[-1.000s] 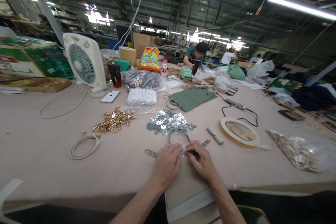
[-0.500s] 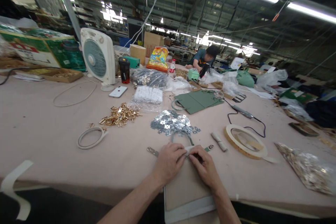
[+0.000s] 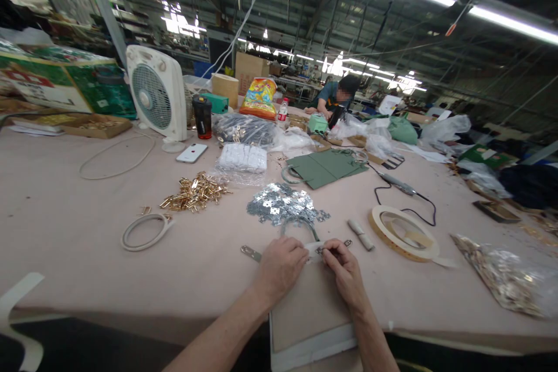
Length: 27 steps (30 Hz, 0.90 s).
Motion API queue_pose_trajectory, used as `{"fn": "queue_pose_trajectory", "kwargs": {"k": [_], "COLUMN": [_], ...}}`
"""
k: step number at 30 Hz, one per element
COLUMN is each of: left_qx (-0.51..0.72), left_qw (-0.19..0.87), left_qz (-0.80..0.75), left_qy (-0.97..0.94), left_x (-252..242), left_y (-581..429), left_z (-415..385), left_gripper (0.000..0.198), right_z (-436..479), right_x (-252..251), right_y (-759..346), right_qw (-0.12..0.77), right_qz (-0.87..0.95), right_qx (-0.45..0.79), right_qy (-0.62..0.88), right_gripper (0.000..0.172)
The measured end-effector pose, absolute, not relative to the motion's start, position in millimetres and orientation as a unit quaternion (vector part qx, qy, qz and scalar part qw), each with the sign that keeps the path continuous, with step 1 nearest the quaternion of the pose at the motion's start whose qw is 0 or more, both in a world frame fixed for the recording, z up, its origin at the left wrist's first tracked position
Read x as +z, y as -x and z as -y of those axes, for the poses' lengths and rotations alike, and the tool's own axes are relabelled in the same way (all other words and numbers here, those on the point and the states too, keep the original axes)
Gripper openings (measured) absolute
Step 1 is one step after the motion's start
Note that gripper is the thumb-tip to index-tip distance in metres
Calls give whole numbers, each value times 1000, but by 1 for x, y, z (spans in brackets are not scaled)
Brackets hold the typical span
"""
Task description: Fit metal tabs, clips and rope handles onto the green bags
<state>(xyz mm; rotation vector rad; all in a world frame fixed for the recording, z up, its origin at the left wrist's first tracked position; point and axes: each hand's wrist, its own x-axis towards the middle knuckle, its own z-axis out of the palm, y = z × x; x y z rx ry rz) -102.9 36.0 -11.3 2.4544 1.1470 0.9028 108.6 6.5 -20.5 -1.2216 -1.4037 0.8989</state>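
Note:
My left hand (image 3: 281, 267) lies over the top left of a beige bag panel (image 3: 311, 314), its fingers closed at the panel's upper edge near a whitish strip (image 3: 312, 251). Between the thumb and fingertips of my right hand (image 3: 342, 267) is a small metal plate (image 3: 319, 250), just over that strip. A green handle loop (image 3: 314, 231) rises from the panel's top. Straps with metal ends stick out on both sides: a left strap end (image 3: 250, 253) and a right strap end (image 3: 347, 243). Just beyond is a heap of small silver metal plates (image 3: 285, 204).
Gold metal fittings (image 3: 194, 192) and a coil of white tape (image 3: 146, 232) lie to the left. A tape roll (image 3: 403, 233), a small grey roll (image 3: 361, 235) and a bag of metal parts (image 3: 497, 273) lie right. Farther back are green panels (image 3: 326, 166), a phone (image 3: 192, 153), a fan (image 3: 157, 93) and a co-worker (image 3: 333, 97).
My right hand has shifted slightly right and tilted back, so the small metal plate in its fingertips now shows. My left hand stays on the panel. The view has turned slightly.

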Motion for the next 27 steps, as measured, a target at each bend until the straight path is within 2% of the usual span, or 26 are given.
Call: {"fn": "queue_pose_trajectory", "kwargs": {"k": [20,27], "left_qx": [286,343], "left_qw": [157,226], "left_qz": [-450,-435], "left_qy": [-831,-801], "left_x": [-3,-8], "left_y": [96,102], "left_z": [-37,-43], "left_gripper": [26,12], "right_z": [-7,-10], "right_x": [-20,-20], "right_y": [-106,-107], "right_qw": [512,512], "right_qz": [603,589], "right_qx": [357,363], "right_qy": [497,509], "right_gripper": [17,21]}}
